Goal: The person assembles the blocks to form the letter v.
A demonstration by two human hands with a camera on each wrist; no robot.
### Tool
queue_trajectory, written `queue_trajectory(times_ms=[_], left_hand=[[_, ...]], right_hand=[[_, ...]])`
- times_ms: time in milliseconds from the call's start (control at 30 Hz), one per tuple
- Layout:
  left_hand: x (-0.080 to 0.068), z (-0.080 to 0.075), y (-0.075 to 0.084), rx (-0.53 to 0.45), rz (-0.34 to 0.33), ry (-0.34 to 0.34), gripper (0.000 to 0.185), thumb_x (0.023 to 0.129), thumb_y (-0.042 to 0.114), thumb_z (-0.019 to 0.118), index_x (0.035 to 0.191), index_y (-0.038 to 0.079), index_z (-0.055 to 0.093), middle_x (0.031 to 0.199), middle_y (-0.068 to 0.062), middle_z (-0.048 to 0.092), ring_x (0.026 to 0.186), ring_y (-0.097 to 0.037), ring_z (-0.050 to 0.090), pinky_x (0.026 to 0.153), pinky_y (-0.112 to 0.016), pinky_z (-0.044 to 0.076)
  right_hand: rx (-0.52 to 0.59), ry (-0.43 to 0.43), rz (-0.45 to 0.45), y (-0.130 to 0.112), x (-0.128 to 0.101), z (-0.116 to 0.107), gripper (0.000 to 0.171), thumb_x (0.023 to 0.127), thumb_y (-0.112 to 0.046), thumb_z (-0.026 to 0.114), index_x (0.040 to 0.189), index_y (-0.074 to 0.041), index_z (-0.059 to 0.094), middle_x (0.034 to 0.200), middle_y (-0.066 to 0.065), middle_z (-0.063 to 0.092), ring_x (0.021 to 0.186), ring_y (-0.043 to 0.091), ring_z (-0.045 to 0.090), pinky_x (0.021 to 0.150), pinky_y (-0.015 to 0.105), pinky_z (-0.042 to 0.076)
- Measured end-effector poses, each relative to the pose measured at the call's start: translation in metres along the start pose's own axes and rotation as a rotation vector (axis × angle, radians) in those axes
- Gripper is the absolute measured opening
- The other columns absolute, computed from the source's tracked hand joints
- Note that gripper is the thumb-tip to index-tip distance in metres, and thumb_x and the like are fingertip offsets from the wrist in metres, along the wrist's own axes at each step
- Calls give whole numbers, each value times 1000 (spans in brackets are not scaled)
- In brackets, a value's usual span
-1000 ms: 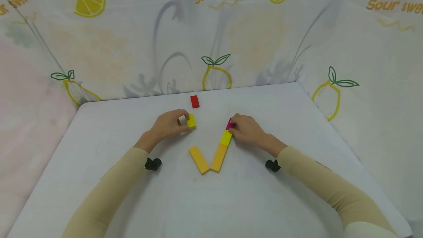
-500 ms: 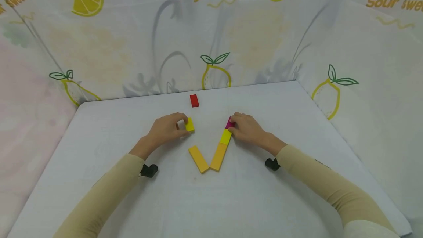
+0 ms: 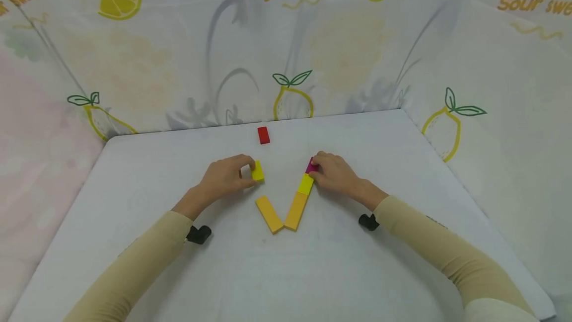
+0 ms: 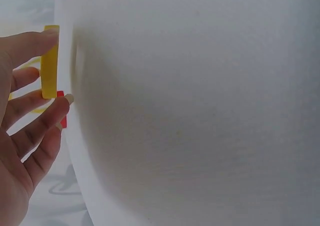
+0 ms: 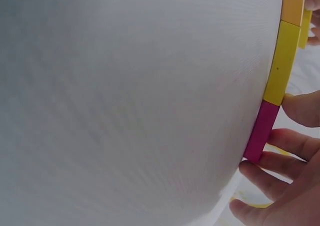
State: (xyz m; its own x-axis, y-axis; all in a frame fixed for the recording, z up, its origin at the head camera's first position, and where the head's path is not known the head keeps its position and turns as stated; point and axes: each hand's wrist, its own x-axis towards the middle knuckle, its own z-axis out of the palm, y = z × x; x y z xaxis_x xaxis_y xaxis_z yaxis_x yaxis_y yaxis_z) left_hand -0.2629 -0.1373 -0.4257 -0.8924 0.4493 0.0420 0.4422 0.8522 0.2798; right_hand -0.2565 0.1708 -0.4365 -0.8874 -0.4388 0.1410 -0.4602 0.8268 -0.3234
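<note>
My left hand (image 3: 225, 175) pinches a yellow block (image 3: 257, 173) by its ends, thumb on the near end and fingertips on the far one. The left wrist view shows this yellow block (image 4: 49, 65) over the white tabletop, its shadow beside it. On the right, my right hand (image 3: 336, 175) holds a magenta block (image 3: 310, 167), which is partly covered by the fingers. The right wrist view has the thumb where the magenta block (image 5: 262, 131) meets another yellow block (image 5: 282, 63). That yellow block joins an orange block (image 3: 296, 211) in one slanting line.
A second orange block (image 3: 269, 215) slants the other way and meets the first at its near end, forming a V. A red block (image 3: 263, 135) lies toward the back of the white table (image 3: 286, 277). A lemon-printed cloth (image 3: 178, 63) hangs behind.
My left hand has brought its yellow block slightly nearer, toward the left orange block. The right hand stays at the magenta block.
</note>
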Motion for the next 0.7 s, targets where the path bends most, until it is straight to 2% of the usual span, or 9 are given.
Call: queue_trajectory(times_ms=[233,700], left_hand=[[-6,3,4,8,-15,-33,36,77,45,70,105,28,58,115,8,60,72,-13,51,61,-23,42],[-18,8,3,22,-14,-2,35,75,47,70,102,29,58,107,12,61,69,-10,50,59,-22,41]], right_hand=[[16,2,2,2,-1,1,24,86,-23,61,105,-8,63,92,1,59,77,16,51,71,27,44],[14,-27,36,0,1,1,25,87,-24,60,106,-9,62,91,0,57,77,16,49,71,26,44]])
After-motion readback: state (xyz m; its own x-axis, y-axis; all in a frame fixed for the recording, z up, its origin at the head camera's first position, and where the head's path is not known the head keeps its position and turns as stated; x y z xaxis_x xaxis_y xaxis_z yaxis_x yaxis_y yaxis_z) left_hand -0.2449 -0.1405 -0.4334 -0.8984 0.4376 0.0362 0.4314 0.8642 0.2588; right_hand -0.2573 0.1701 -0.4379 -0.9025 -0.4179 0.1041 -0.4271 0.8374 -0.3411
